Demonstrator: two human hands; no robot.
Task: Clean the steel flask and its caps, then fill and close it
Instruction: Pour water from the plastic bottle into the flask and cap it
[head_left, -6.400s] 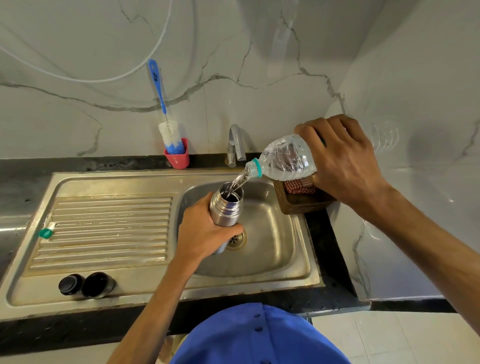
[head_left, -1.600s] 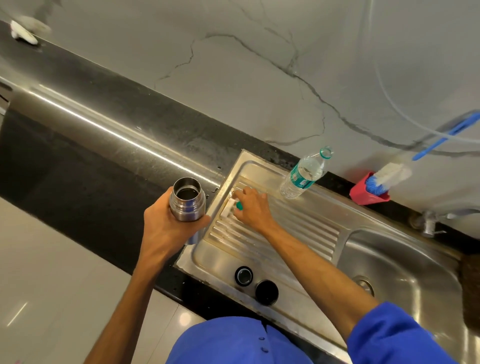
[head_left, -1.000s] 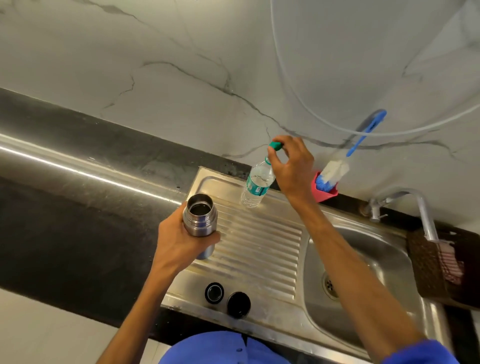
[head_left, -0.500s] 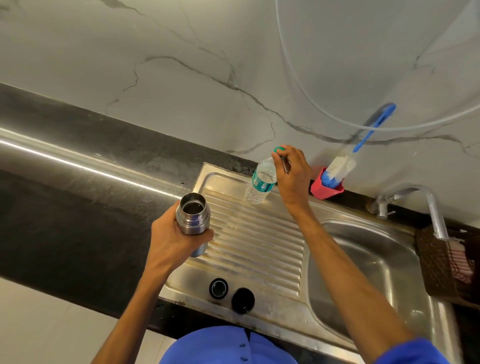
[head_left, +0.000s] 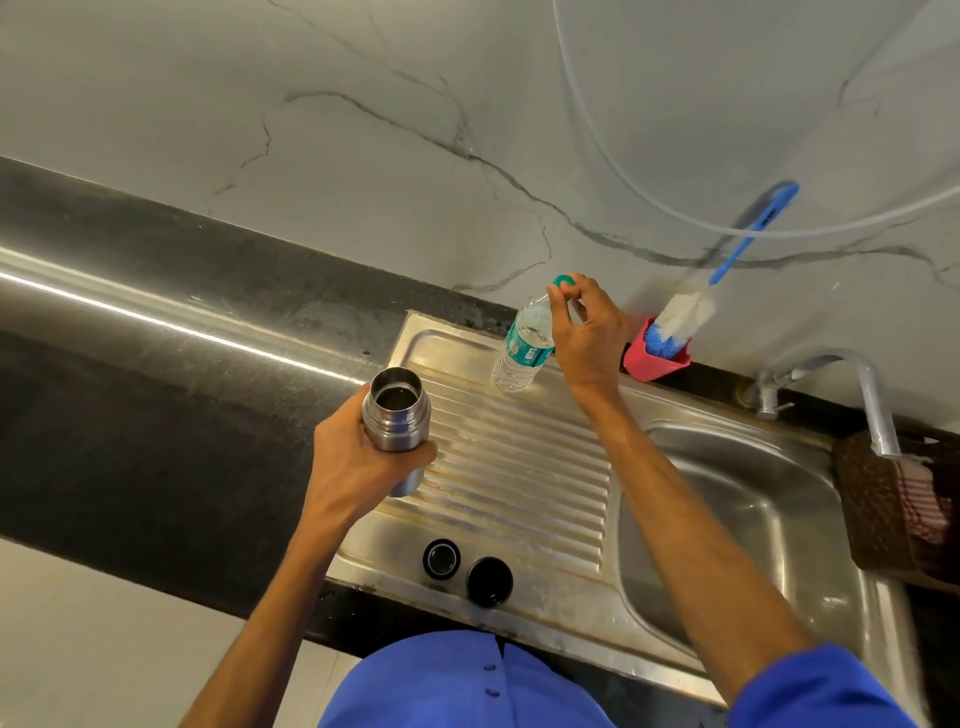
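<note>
My left hand (head_left: 358, 467) grips the open steel flask (head_left: 396, 410) upright over the left edge of the draining board (head_left: 519, 467); dark liquid shows inside its mouth. My right hand (head_left: 584, 332) pinches the green cap (head_left: 562, 281) on top of the plastic water bottle (head_left: 522, 349), which stands at the back of the draining board. The flask's two black caps, a smaller one (head_left: 441, 557) and a larger one (head_left: 489, 581), lie side by side near the board's front edge.
The sink basin (head_left: 737, 519) lies to the right under a steel tap (head_left: 852, 384). A blue bottle brush (head_left: 691, 312) stands in a pink holder (head_left: 655, 361) against the marble wall. A brown basket with a cloth (head_left: 898, 499) sits at far right. Dark counter (head_left: 156, 364) stretches left.
Since pouring water into the flask over the basin, my right hand set the bottle on the draining board, picked up the green cap and brought it onto the bottle's neck. My left hand keeps the flask.
</note>
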